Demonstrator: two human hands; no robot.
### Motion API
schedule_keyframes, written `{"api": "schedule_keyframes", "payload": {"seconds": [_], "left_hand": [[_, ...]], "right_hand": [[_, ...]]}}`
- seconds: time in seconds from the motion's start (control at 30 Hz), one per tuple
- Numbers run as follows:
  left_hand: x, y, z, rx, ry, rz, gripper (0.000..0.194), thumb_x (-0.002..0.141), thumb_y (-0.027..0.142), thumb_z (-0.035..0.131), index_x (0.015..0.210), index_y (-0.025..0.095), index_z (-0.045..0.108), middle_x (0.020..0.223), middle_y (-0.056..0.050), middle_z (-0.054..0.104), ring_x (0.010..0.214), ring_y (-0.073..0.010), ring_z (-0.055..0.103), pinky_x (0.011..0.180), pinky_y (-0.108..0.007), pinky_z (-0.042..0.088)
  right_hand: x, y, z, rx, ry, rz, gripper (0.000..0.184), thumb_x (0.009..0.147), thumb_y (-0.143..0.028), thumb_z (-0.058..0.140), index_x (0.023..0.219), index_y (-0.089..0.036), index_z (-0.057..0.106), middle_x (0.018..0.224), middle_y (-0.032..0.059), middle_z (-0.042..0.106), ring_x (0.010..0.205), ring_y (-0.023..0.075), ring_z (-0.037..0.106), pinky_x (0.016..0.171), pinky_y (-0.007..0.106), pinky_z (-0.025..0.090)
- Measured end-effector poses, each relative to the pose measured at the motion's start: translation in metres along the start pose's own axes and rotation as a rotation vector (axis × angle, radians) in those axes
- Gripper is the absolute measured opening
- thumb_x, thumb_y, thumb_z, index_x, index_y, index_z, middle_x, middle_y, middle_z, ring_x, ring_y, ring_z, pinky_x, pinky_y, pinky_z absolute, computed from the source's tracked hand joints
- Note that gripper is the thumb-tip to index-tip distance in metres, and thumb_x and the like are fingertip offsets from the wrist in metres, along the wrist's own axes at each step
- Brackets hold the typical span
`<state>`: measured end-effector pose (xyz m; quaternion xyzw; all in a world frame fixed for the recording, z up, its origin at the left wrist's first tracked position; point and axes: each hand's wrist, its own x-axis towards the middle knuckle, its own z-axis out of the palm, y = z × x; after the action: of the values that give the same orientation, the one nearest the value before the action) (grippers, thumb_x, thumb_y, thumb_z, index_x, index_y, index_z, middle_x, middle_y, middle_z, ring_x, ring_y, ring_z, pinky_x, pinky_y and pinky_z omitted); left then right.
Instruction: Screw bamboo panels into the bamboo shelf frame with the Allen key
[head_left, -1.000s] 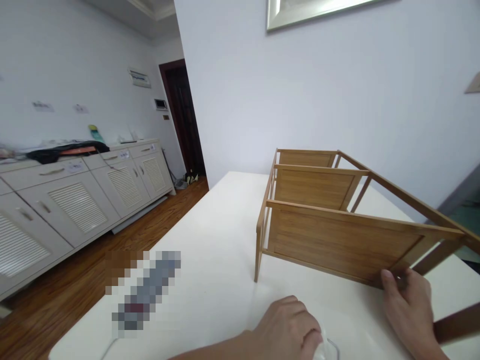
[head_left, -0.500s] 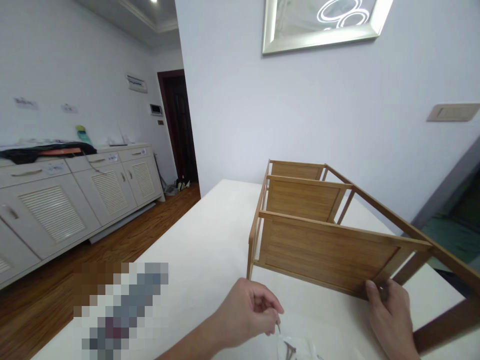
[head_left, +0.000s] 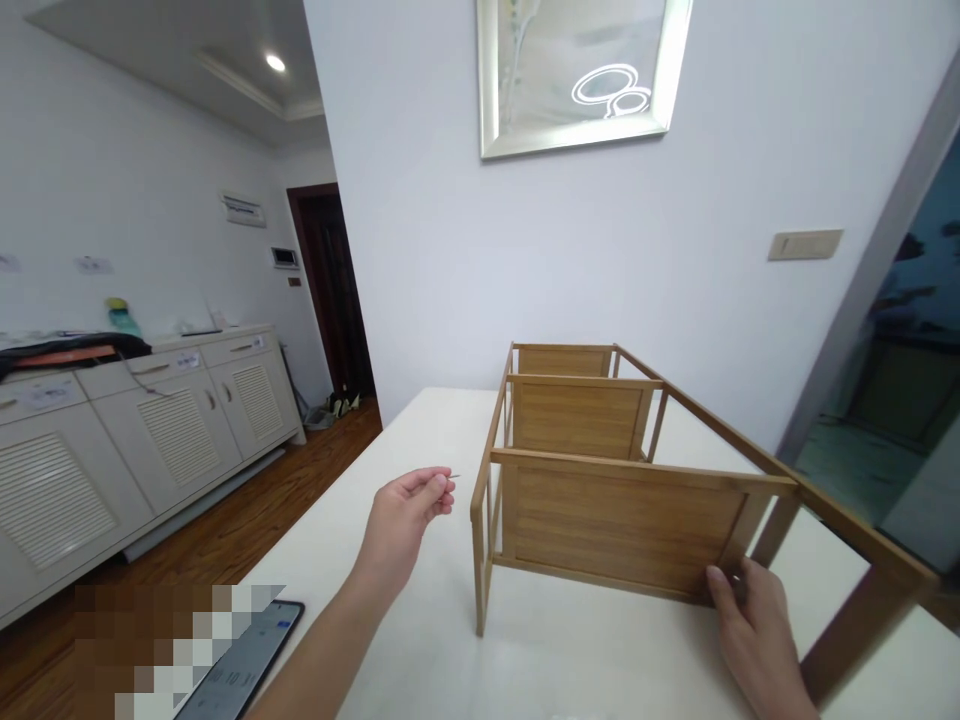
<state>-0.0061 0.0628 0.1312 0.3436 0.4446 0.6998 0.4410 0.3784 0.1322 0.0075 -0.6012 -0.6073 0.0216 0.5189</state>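
A wooden shelf rack (head_left: 615, 518) lies on its side across the white table (head_left: 555, 640), its panels standing upright between slim rails. My left hand (head_left: 405, 515) is raised just left of the rack's near left rail, apart from it. Between its thumb and fingertips is a small thin metal screw (head_left: 455, 477) pointing toward the rack; its head is hidden. My right hand (head_left: 757, 625) grips the lower right edge of the nearest panel, thumb on the front face and fingers around the edge.
A phone (head_left: 244, 665), partly pixelated, lies at the table's left edge. White cabinets (head_left: 176, 420) line the left wall. Behind the table rises a wall with a framed picture (head_left: 577, 145) and a switch (head_left: 806, 245).
My left hand has moved up and away from the small bag of hardware with the screw, toward the rack's left rail. My right hand keeps its grip. The view has tilted up and turned right.
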Motion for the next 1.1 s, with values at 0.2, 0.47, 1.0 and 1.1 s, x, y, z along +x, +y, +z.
{"api": "schedule_keyframes", "payload": {"seconds": [0.2,0.47,1.0,1.1], "left_hand": [[0.021,-0.015,0.029,0.037,-0.027,0.084,0.041,0.067,0.040,0.081,0.093,0.010,0.072,0.082,-0.008,0.072,0.073,-0.0148,0.064,0.073,-0.028,0.052],[0.020,-0.015,0.030,0.066,-0.049,0.069,0.042,0.066,0.042,0.081,0.092,0.010,0.073,0.083,-0.008,0.073,0.073,-0.0156,0.065,0.071,-0.027,0.052],[0.022,-0.017,0.040,-0.153,-0.067,-0.090,0.035,0.057,0.032,0.089,0.082,0.012,0.076,0.078,-0.007,0.075,0.067,-0.0130,0.067,0.069,-0.024,0.056],[0.022,-0.018,0.039,-0.111,-0.081,-0.071,0.035,0.060,0.035,0.087,0.084,0.012,0.077,0.080,-0.008,0.075,0.070,-0.0145,0.067,0.072,-0.025,0.055]], "right_hand": [[-0.003,0.007,0.004,0.061,0.031,0.026,0.033,0.084,-0.055,0.041,0.087,-0.023,0.043,0.085,0.0045,0.047,0.084,0.0251,0.047,0.073,0.040,0.039],[-0.005,0.013,0.006,0.078,0.035,0.045,0.033,0.086,-0.055,0.041,0.090,-0.023,0.044,0.088,0.0042,0.047,0.085,0.0249,0.048,0.074,0.040,0.040],[-0.005,0.011,0.004,0.072,0.047,0.037,0.028,0.086,-0.052,0.043,0.090,-0.024,0.043,0.089,0.0032,0.047,0.085,0.0239,0.048,0.077,0.041,0.042],[-0.004,0.010,0.005,0.066,0.044,0.044,0.028,0.085,-0.051,0.043,0.090,-0.024,0.043,0.090,0.0036,0.047,0.086,0.0244,0.049,0.079,0.041,0.042]]}}
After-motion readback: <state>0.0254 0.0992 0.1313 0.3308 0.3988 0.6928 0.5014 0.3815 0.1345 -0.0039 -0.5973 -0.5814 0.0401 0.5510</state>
